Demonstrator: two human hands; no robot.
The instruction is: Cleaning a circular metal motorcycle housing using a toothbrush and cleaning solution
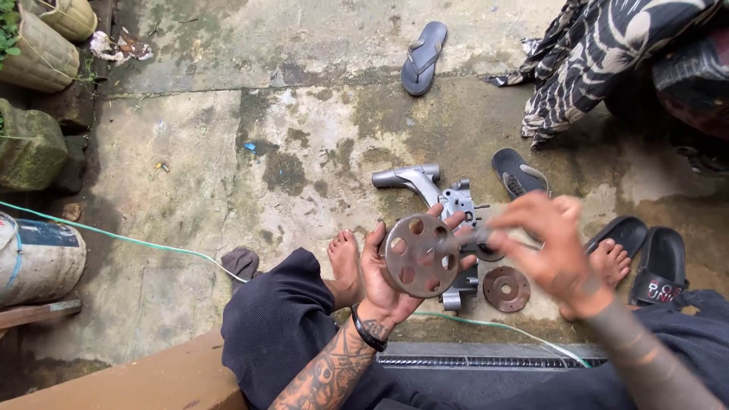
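Note:
My left hand (383,285) holds up a round rusty metal disc (420,256) with several holes in it, fingers curled around its rim. My right hand (550,254) is just right of the disc, blurred, its fingers pinched on a thin tool or shaft (472,238) that points at the disc's centre. Below and behind the disc, a grey cast metal housing (448,201) with a pipe arm lies on the concrete. A smaller rusty ring-shaped disc (506,288) lies on the ground under my right hand.
My bare feet (345,262) rest on wet stained concrete. Sandals lie about (422,57) (519,173) (659,266). A green hose (114,237) runs across the left. Sacks (30,148) and a drum (38,258) stand at left; patterned cloth (607,53) at top right. A drain grate (486,357) runs near me.

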